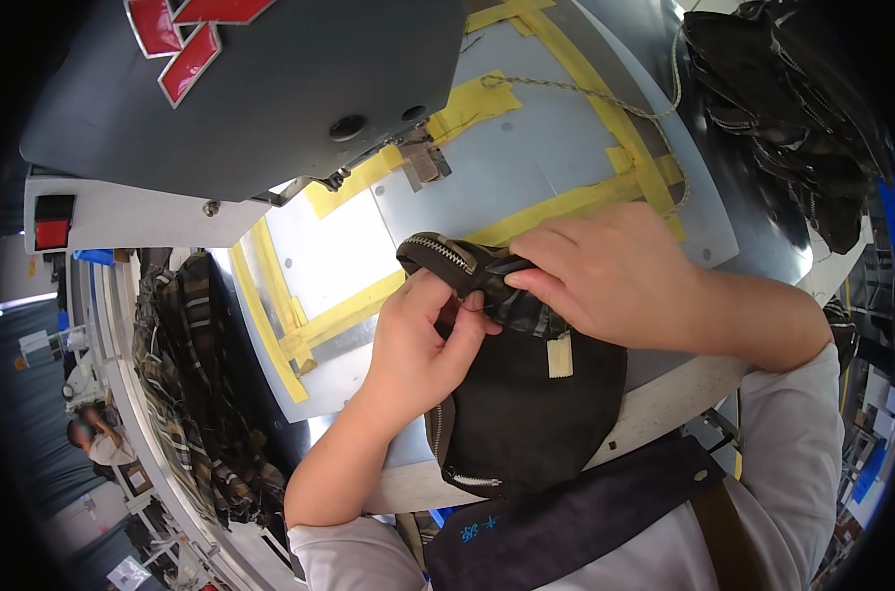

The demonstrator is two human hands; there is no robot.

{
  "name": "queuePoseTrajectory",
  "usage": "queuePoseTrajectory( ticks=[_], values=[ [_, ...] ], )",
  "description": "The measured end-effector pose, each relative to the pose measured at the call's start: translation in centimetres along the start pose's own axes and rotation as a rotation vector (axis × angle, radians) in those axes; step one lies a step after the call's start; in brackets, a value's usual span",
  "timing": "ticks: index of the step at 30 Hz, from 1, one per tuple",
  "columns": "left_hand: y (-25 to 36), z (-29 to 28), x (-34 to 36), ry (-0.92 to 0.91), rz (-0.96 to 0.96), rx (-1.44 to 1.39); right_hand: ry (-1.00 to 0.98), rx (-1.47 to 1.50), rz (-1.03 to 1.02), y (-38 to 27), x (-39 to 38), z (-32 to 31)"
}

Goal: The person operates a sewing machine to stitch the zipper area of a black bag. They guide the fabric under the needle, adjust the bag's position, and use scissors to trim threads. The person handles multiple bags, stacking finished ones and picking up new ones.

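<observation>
A dark brown fabric bag (531,409) with metal zippers lies across the table's near edge and hangs toward my lap. My left hand (416,345) is closed on its upper edge, fingertips pinching the cloth just below a curved zipper (443,250). My right hand (620,281) grips a small black tool (510,265), its tip against the fabric by the zipper's end. The fingers hide most of the tool, so its exact kind does not show. Plaid lining (526,313) and a pale yellow tape tab (561,357) show below my right hand.
A dark sewing machine (260,108) stands over the plate at upper left. Yellow tape (556,202) borders the work plate, where a cord (605,97) lies. Plaid cloth (196,384) is heaped at left, dark zippered pieces (792,108) at upper right. A person (108,445) sits far left.
</observation>
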State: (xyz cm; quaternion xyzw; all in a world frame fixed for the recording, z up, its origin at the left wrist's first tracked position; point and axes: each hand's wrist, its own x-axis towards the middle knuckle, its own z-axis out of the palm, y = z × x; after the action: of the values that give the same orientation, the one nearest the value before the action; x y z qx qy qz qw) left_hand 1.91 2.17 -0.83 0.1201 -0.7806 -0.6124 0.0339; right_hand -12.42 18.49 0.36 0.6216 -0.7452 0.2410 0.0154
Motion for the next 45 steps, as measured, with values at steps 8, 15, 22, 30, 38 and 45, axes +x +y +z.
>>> queuePoseTrajectory(
  ticks=[8, 15, 22, 30, 38, 45],
  values=[
    [-0.42, -0.02, -0.07, 0.001, 0.01, 0.0, -0.003, -0.047, -0.02, 0.06, -0.01, -0.09],
    [-0.28, -0.22, -0.09, -0.013, 0.054, 0.085, -0.029, -0.03, 0.003, -0.04, 0.02, -0.21],
    [-0.39, -0.18, 0.01, 0.001, 0.075, 0.069, -0.033, -0.01, 0.011, -0.01, 0.07, -0.27],
    [-0.34, -0.12, -0.04, 0.007, 0.081, 0.08, -0.012, -0.032, -0.018, -0.01, 0.0, -0.1],
    [0.24, -0.15, -0.23, -0.011, 0.119, 0.282, -0.056, -0.04, -0.013, -0.18, 0.12, -0.4],
    [0.06, -0.27, -0.46, -0.054, 0.096, 0.225, -0.086, 0.032, 0.031, -0.22, 0.07, -0.35]
  ],
)
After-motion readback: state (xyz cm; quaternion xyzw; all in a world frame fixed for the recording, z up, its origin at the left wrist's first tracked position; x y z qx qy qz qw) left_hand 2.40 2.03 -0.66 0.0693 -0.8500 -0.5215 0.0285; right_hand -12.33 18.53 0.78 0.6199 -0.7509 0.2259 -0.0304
